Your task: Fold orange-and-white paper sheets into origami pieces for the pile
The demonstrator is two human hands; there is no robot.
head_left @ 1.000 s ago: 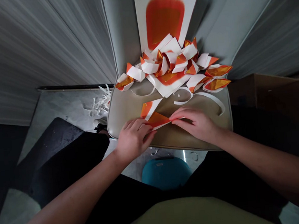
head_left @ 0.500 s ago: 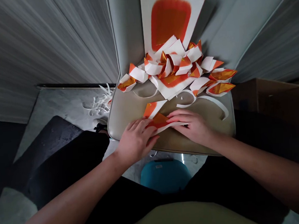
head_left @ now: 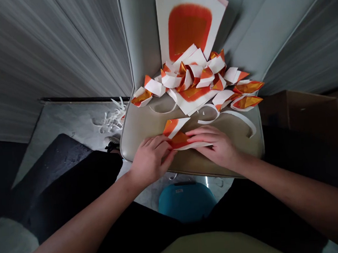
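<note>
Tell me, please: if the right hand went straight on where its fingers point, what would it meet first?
Probably the folded paper, which the right hand holds; the left hand lies near that line, but depth is unclear.

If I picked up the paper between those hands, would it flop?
The folded paper would probably be light, since it looks thin. It may bend easily: its white edge curves at the right hand. Its overlapping folds might stiffen it.
</note>
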